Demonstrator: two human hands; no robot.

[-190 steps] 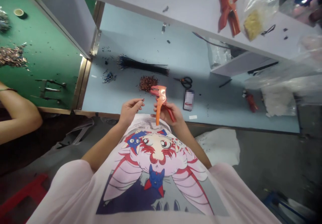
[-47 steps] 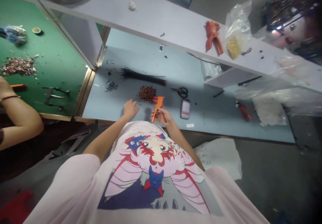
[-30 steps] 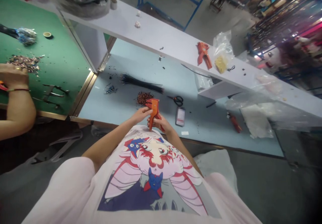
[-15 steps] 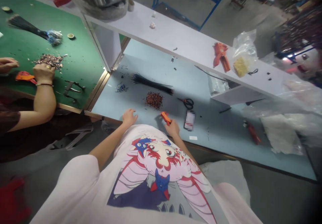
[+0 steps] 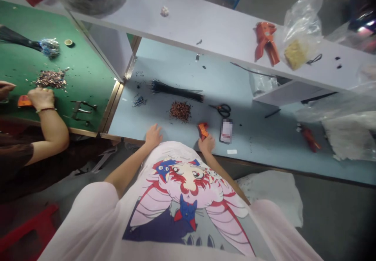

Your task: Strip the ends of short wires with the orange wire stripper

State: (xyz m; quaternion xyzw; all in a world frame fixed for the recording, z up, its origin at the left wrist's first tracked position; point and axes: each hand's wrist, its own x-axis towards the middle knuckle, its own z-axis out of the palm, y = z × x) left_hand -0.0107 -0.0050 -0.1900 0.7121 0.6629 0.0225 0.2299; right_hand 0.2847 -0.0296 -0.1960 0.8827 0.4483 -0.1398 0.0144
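My right hand (image 5: 206,143) grips a small orange wire stripper (image 5: 202,131) near the front edge of the pale blue workbench (image 5: 252,151). Only the tool's head shows above my fingers. My left hand (image 5: 153,135) lies on the bench edge with its fingers spread, holding nothing. Nearest to both hands is a small pile of reddish-brown wire bits (image 5: 180,111). Beyond it lies a bundle of thin black wires (image 5: 178,91).
Black-handled scissors (image 5: 223,110) and a phone (image 5: 226,131) lie right of my hands. A white shelf (image 5: 205,30) above holds another orange stripper (image 5: 266,42) and a plastic bag (image 5: 299,30). On the left, a co-worker's hands (image 5: 41,98) work at a green mat (image 5: 88,73).
My left hand has come off the stripper and now rests on the bench. My right hand has lowered the tool toward the bench edge. The view has swung slightly.
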